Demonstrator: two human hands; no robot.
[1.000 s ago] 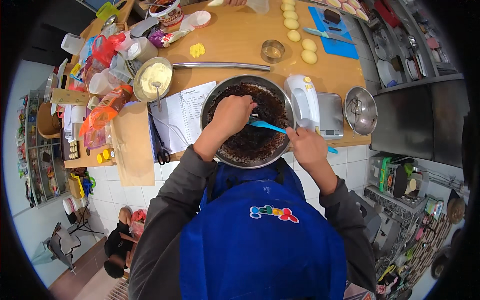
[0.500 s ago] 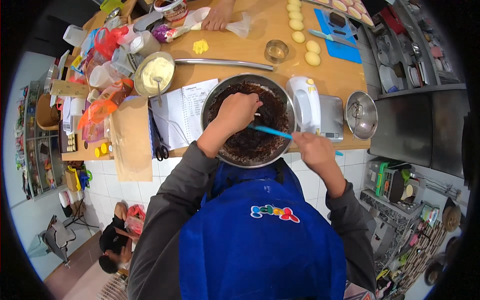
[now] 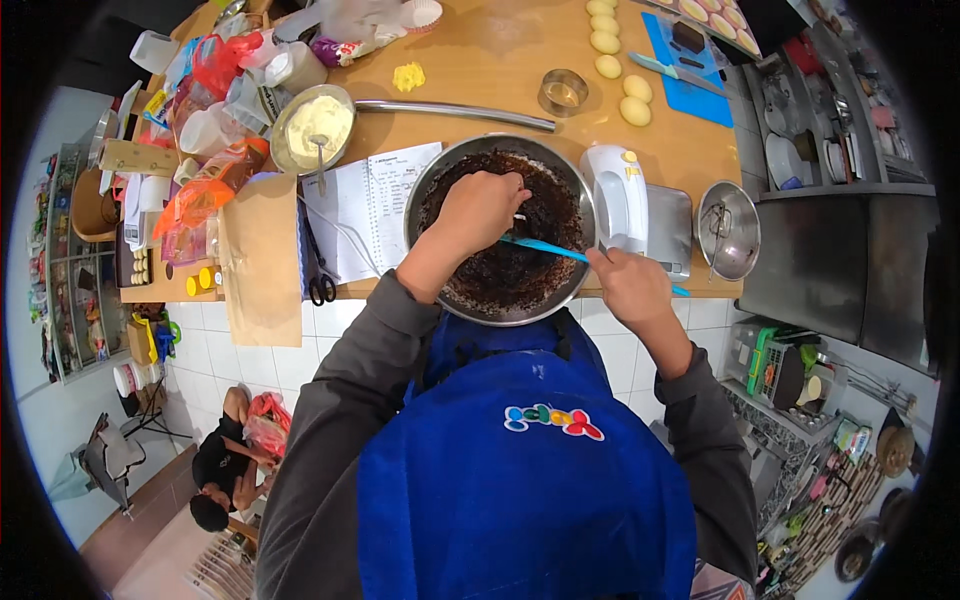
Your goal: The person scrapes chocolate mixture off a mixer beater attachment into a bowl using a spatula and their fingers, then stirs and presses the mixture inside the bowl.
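Observation:
A steel bowl (image 3: pixel 418 195) at the table's near edge holds a dark brown, lumpy chocolate-coloured mixture (image 3: pixel 500 280), with pale powder smeared along its wall. My left hand (image 3: pixel 478 212) is over the bowl, its fingers closed together. Something small and white shows below them, but I cannot make out what it is. In my right hand (image 3: pixel 632 287), at the bowl's right rim, is the handle of a blue spatula (image 3: pixel 548 248). Its far end reaches into the mixture below my left hand.
Right of the bowl are a white hand mixer (image 3: pixel 615 198), a flat scale (image 3: pixel 668 230) and a steel bowl with a whisk (image 3: pixel 727 230). Left lie an open notebook (image 3: pixel 390 205), scissors (image 3: pixel 322 288) and a bowl of cream-coloured mixture (image 3: pixel 285 150). Dough balls (image 3: pixel 605 42) line the far side.
Another person's hand and the clear piping bag under it have gone from the table's far side. My right hand still grips the spatula, and my left hand stays over the bowl.

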